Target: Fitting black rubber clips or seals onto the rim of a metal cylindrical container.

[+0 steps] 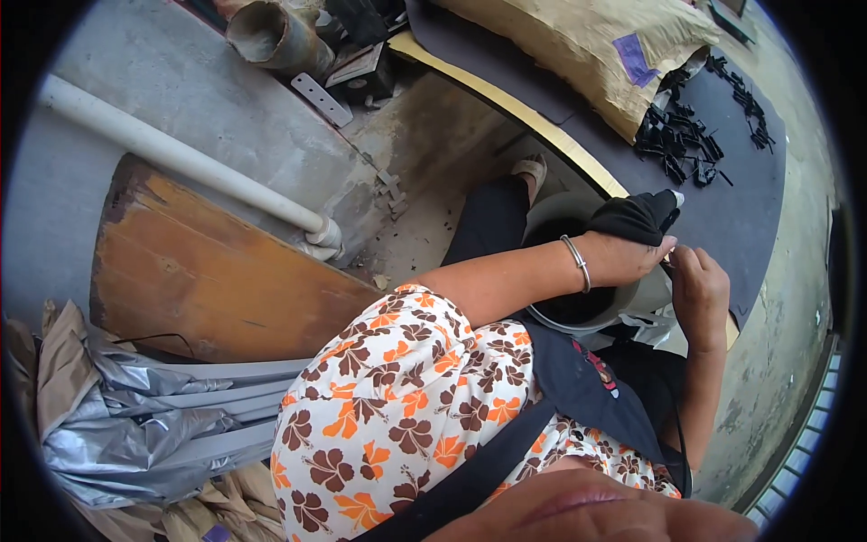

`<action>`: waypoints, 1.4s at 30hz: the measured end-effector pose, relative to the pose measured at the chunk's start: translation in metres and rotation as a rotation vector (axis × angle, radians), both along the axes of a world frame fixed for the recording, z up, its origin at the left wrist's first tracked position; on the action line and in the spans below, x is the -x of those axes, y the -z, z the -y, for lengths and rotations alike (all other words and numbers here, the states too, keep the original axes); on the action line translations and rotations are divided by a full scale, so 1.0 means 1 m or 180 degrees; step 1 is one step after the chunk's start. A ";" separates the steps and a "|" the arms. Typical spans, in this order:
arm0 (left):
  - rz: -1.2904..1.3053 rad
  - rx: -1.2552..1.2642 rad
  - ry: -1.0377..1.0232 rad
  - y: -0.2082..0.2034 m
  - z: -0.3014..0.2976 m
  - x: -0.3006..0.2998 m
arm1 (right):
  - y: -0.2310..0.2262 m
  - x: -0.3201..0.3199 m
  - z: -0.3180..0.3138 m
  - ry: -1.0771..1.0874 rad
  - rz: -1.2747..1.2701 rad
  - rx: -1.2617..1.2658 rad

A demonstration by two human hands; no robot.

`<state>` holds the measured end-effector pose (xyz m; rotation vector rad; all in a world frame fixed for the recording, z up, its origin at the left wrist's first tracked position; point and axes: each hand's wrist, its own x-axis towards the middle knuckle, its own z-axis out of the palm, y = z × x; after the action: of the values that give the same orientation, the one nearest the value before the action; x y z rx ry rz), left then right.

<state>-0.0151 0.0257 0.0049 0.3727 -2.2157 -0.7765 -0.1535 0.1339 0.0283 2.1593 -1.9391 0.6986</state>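
My left hand [630, 246] is at the table's near edge, with black cloth like a glove [632, 219] over part of it and a silver bangle [576, 264] at the wrist. Its fingers are closed. Close beside it, my right hand [703, 287] is bare and curled, thumb and fingers pinched together. The fingertips of both hands nearly meet around something small that I cannot make out. Below them stands a grey bucket [553, 210] with a dark inside. Small black plastic pieces [673, 140] lie in a loose pile on the table beyond the hands.
A large tan paper sack [578, 50] lies on the dark tabletop [731, 212], which has a pale yellow edge. To the left are a white pipe [181, 144], a brown wooden board [208, 271] and crumpled silver sheeting [135, 434]. A rusty metal tube [289, 50] stands at the back.
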 end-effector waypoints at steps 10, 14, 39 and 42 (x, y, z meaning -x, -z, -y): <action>-0.0479 -0.1182 0.1323 -0.010 -0.024 -0.028 | 0.016 -0.029 -0.022 0.0222 0.3626 0.0230; -0.0222 -0.1044 0.1396 -0.009 -0.019 -0.034 | -0.005 -0.043 -0.025 0.0236 0.3513 -0.0038; -0.0524 0.0088 0.0429 0.001 -0.017 -0.080 | -0.003 -0.091 -0.017 0.0512 0.2545 -0.0623; -0.0694 -0.1566 0.1095 0.000 -0.008 -0.078 | -0.015 -0.083 -0.024 0.0591 0.2788 -0.0427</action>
<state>0.0628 0.0336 0.0049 0.1277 -1.8878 -1.4833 -0.0708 0.1577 0.0430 1.8399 -2.5748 1.7259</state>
